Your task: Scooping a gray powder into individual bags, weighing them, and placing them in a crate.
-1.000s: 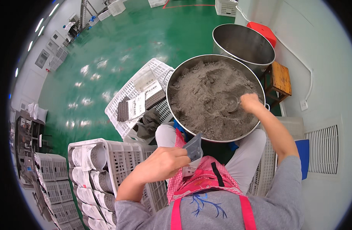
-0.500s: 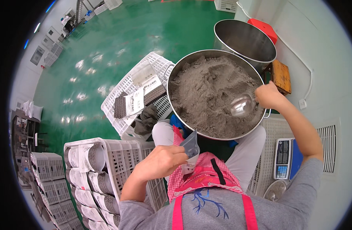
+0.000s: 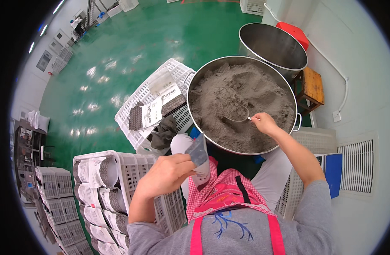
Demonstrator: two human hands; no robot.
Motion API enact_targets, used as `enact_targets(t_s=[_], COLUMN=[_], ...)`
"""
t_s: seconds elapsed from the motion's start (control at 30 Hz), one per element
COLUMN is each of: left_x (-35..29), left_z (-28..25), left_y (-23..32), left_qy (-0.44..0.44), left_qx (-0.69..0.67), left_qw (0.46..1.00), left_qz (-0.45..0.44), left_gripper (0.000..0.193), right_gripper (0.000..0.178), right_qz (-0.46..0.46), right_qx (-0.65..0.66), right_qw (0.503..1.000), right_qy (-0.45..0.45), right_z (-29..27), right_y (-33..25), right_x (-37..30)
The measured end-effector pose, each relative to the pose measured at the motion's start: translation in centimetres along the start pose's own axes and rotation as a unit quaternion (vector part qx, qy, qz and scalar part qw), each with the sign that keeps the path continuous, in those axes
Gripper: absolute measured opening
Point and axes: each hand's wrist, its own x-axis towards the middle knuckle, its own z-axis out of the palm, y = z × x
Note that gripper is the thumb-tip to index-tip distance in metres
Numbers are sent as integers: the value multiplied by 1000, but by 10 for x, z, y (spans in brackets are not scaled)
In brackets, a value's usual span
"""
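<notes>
My right hand (image 3: 264,123) is closed round the handle of a metal scoop (image 3: 237,114). The scoop's bowl is sunk in the grey-brown powder (image 3: 229,89) that fills much of a large round metal pot (image 3: 194,91). Lower left of the pot, my left hand (image 3: 171,170) grips a small pouch (image 3: 200,163) by its side. The pouch is held upright above my lap, its top spread and showing a silvery inside. What the pouch contains is hidden from here.
White crates hold filled, labelled pouches (image 3: 102,199) at the left and flat printed pouches (image 3: 152,112) beside the pot. Behind stand an empty metal drum (image 3: 273,44), a red object (image 3: 293,34) and a wooden stool (image 3: 312,87). A blue-and-white scale (image 3: 332,172) sits right.
My right hand has moved left with the scoop, whose bowl went from the powder's right side to its middle and dug in. My left hand shifted slightly left with the pouch.
</notes>
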Motion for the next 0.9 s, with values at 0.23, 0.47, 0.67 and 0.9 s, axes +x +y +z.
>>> enact_targets(t_s=[0.23, 0.47, 0.67, 0.9], left_x=[20, 106, 230, 291], left_z=[-34, -56, -38, -12], left_y=[21, -16, -60, -25], left_qy=[48, -78, -211, -215], left_qx=[45, 203, 255, 256], left_qw=[998, 975, 944, 938], left_qz=[-15, 38, 10, 96], left_gripper=[16, 13, 7, 10], right_gripper=[27, 27, 24, 10], right_qz=[40, -95, -137, -224], right_qx=[-40, 2, 54, -442], right_qw=[995, 987, 989, 859], right_qy=[86, 130, 25, 126], right_z=[-8, -99, -223, -242], right_y=[18, 33, -21, -137], right_x=[33, 3, -30, -37])
